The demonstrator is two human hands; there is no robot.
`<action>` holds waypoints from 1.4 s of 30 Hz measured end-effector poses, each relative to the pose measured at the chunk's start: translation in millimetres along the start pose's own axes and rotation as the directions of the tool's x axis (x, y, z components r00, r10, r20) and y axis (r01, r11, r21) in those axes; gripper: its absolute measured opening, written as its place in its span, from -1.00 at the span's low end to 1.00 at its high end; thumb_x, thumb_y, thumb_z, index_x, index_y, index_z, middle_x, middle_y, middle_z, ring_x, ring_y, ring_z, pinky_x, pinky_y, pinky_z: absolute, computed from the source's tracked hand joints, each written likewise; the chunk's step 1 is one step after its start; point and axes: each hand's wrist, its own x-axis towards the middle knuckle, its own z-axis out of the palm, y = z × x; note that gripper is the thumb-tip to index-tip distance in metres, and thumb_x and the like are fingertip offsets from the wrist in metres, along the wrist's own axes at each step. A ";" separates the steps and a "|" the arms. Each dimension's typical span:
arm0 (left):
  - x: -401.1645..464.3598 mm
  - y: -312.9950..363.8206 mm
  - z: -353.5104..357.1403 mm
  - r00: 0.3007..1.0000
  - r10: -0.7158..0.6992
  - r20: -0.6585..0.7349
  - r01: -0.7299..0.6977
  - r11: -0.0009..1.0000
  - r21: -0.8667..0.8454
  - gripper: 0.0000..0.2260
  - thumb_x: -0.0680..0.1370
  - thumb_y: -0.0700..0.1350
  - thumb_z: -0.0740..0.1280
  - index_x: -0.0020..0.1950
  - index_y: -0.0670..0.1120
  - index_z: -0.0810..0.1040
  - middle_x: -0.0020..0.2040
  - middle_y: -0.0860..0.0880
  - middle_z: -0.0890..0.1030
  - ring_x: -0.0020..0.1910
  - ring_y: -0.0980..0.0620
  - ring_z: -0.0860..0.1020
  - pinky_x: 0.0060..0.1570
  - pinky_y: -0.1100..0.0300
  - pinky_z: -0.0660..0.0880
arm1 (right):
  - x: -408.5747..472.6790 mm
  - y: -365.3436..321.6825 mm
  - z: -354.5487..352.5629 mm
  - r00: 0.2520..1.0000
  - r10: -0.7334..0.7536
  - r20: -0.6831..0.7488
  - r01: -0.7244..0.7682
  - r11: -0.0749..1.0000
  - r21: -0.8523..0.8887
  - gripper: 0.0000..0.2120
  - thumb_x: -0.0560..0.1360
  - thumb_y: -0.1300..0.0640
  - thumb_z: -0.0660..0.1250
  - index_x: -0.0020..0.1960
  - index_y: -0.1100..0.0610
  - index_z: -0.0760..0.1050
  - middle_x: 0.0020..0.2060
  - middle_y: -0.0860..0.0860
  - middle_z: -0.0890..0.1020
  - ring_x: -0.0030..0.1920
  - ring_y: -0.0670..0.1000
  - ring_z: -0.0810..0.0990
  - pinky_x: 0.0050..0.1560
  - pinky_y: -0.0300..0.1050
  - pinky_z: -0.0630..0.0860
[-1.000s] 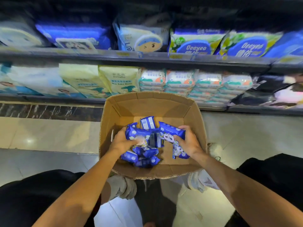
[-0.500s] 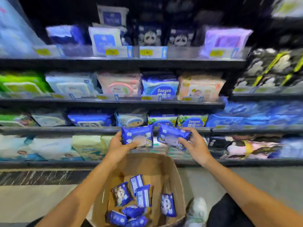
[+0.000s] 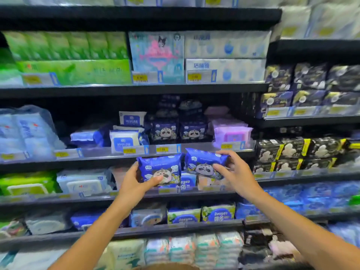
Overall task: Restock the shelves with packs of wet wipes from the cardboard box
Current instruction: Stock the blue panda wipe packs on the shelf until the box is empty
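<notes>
Place: a shop aisle is shown, of the supermarket or drugstore kind.
Shelving: black tiered shelves (image 3: 136, 90) are seen across the whole view, left to right.
Price tags: yellow price labels (image 3: 139, 77) are fixed along the clear shelf-edge strips.
Goods: packaged tissues (image 3: 226, 43) and panda-printed wipe packs (image 3: 164, 131) are stocked in facing rows.
Repetition: identical dark packs (image 3: 309, 76) are stacked on the far right.

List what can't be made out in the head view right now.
- Cardboard box: only a sliver of rim shows, cut off by the bottom edge; contents unseen.
- Price tags: figures smeared by motion blur.
- Left pack and right pack: small print too blurred; left hand and right hand cover their edges.
- Shelf depth behind panda packs: dark.
</notes>
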 end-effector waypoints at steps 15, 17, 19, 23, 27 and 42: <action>81.3 66.9 -26.9 0.985 0.159 -0.064 -0.150 0.980 0.129 -0.61 0.40 -0.05 0.57 0.17 0.04 0.54 0.02 0.12 0.71 -0.03 0.22 0.66 -0.01 0.22 0.56 | 173.1 -15.4 23.6 1.000 0.002 -0.010 -0.005 0.960 -0.280 -0.70 0.53 0.13 0.45 0.22 0.09 0.48 -0.01 0.15 0.64 -0.14 0.16 0.62 -0.23 -0.26 0.52; 90.8 68.7 -27.0 0.987 0.156 -0.048 -0.149 0.980 0.130 -0.57 0.40 -0.07 0.58 0.21 0.01 0.53 0.03 0.10 0.71 -0.01 0.19 0.67 0.00 0.18 0.58 | 185.8 -3.5 27.8 0.992 0.107 0.069 -0.063 0.885 -0.462 -0.69 0.55 0.13 0.42 0.26 0.15 0.49 0.02 0.17 0.63 -0.13 0.11 0.61 -0.15 -0.15 0.49; 103.0 69.4 -25.1 0.986 0.158 -0.044 -0.152 0.980 0.125 -0.54 0.39 -0.11 0.59 0.22 0.01 0.50 0.03 0.07 0.71 0.00 0.15 0.68 0.02 0.14 0.60 | 193.0 2.0 31.6 0.986 0.149 0.079 -0.081 0.828 -0.555 -0.70 0.59 0.13 0.37 0.30 0.14 0.48 0.10 0.18 0.60 -0.11 0.08 0.56 -0.11 -0.10 0.46; 133.0 70.3 -11.6 0.987 0.146 -0.066 -0.142 0.988 0.060 -0.55 0.39 -0.23 0.58 0.17 -0.01 0.47 0.01 0.06 0.70 -0.05 0.16 0.69 -0.06 0.22 0.60 | 197.4 6.7 41.3 0.991 0.122 0.047 -0.063 0.758 -0.649 -0.69 0.62 0.18 0.30 0.35 0.14 0.45 0.11 0.18 0.61 -0.12 0.10 0.53 -0.10 -0.04 0.52; 170.8 70.2 6.5 0.997 0.072 -0.018 -0.071 0.996 0.054 -0.52 0.41 -0.23 0.57 0.22 -0.03 0.44 0.04 0.05 0.67 -0.03 0.16 0.66 -0.07 0.28 0.57 | 197.7 14.9 44.9 0.994 0.093 0.054 -0.028 0.708 -0.706 -0.70 0.65 0.19 0.25 0.37 0.18 0.42 0.01 0.19 0.60 -0.18 0.11 0.53 -0.21 -0.02 0.50; 216.9 33.9 32.5 0.989 0.144 -0.020 -0.059 0.523 0.850 -0.67 0.58 -0.08 0.38 0.30 -0.17 0.50 0.15 -0.22 0.56 0.08 -0.18 0.58 0.05 -0.02 0.55 | 192.4 7.0 46.5 0.979 0.174 0.106 -0.015 0.583 -0.812 -0.31 0.52 0.49 0.18 0.58 0.21 0.06 0.30 0.30 0.45 0.25 0.31 0.50 0.09 0.13 0.49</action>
